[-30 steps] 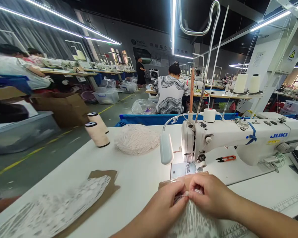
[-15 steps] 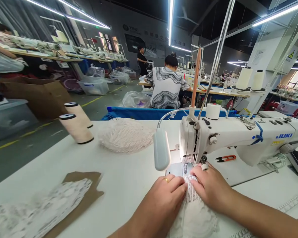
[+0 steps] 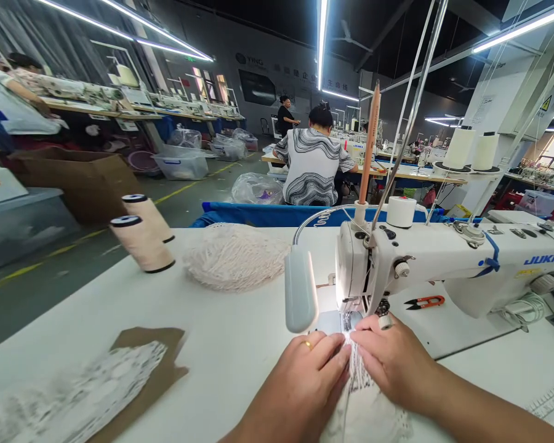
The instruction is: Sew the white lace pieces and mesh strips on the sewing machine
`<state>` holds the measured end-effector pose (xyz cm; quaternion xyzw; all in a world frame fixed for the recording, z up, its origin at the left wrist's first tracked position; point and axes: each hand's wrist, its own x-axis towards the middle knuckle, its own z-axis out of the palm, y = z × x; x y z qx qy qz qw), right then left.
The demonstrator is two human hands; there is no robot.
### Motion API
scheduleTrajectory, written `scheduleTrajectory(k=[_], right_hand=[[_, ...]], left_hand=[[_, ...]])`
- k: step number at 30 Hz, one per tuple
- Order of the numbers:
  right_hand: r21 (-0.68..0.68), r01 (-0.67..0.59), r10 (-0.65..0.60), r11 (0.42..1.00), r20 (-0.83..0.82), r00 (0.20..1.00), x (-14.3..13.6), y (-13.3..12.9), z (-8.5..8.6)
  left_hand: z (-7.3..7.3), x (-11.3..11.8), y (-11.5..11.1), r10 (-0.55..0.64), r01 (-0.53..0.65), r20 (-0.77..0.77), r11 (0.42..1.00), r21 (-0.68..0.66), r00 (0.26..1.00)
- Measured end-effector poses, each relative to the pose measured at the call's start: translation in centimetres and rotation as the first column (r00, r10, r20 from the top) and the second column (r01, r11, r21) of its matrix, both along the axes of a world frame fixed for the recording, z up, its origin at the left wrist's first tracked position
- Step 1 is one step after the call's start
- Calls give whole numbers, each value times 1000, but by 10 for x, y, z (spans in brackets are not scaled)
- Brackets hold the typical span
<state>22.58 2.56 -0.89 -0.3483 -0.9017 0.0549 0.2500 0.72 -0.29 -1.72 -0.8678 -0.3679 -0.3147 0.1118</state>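
A strip of white lace fabric (image 3: 361, 376) lies in front of the needle area of a white sewing machine (image 3: 425, 252). My left hand (image 3: 311, 369) grips its left edge, fingers curled together, with a gold ring on one finger. From the other side my right hand (image 3: 388, 351) pinches the same lace close to the presser foot (image 3: 351, 320). Both hands rest on the table, fingertips almost meeting. The lower part of the lace trails toward me, partly hidden by my wrists. A lamp (image 3: 301, 292) lights the needle area.
Orange thread snips (image 3: 425, 303) lie right of the needle. A bundle of cream lace (image 3: 237, 255) and two thread cones (image 3: 143, 243) stand at the table's far left. More lace (image 3: 83, 394) lies on brown paper (image 3: 159, 363). A co-worker (image 3: 316, 157) sits ahead.
My hands keep hold of the lace and stay close to the needle. The view has shifted slightly. A standing person in the background has turned.
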Motion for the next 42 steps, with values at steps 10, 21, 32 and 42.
scheduleTrajectory(k=[10,21,32,42], right_hand=[[22,51,-51,998,3,999,-3,8,0],[34,64,-65,997,17,998,-4,10,-2],[61,74,-77,995,37,996,-2,7,-1],[-112,-222,230,969,72,970,15,-17,22]], left_hand=[[4,-3,7,4,-4,-17,999,-42,1000],[-11,1,10,18,-18,23,1000,2,1000],[-23,-4,13,26,-19,65,995,-102,998],[27,-27,-6,-140,144,46,860,-489,989]])
